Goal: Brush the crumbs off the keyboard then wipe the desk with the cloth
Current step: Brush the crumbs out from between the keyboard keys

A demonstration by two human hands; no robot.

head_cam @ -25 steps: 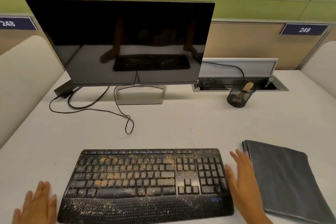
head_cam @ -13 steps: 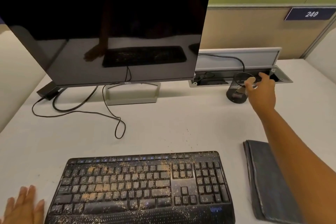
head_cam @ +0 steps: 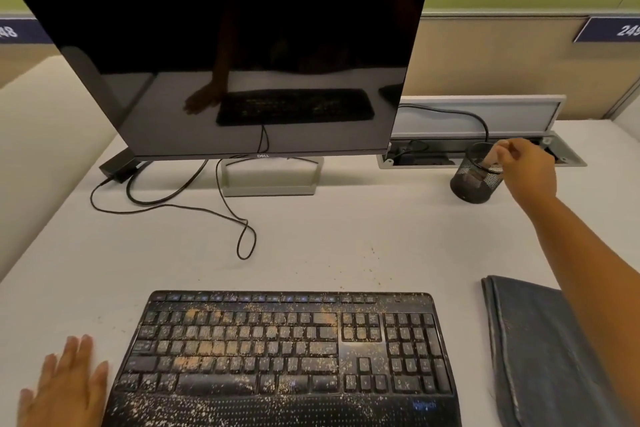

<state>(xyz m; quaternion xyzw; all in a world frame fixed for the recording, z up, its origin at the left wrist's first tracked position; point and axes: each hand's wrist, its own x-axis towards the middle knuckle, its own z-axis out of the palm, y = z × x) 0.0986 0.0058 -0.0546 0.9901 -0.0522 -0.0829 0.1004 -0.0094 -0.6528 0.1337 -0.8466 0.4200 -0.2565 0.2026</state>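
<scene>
The right hand (head_cam: 530, 168) reaches to the far right of the desk (head_cam: 346, 236), over the rim of a black mesh pen cup (head_cam: 476, 180), with its fingers curled in a closed grip round the pale handle of the brush (head_cam: 493, 158) that stands in the cup; the brush head is hidden by the mesh and cannot be made out clearly. The left hand (head_cam: 67, 388) lies flat on the near left of the desk, fingers straight and spread, its grip open and holding nothing, just beside the left edge of the keyboard (head_cam: 284, 357). The black keyboard sits at the near middle of the desk, its keys and palm rest strewn with tan and pale crumbs (head_cam: 214, 343), thickest over the left and middle key rows; a few more specks lie scattered on the desk just beyond its far edge. To the right of the keyboard, apart from it, a folded dark blue-grey cloth (head_cam: 540, 357) lies flat on the desk, partly crossed by the right forearm. Farther back a dark monitor (head_cam: 235, 55) stands on a grey base, its screen reflecting the keyboard and a hand. Black cables (head_cam: 180, 204) loop across the desk below it, leading to a black power adapter (head_cam: 117, 165) at the far left. Behind the pen cup an open cable tray (head_cam: 568, 156) is set in the desk, its grey lid raised.
</scene>
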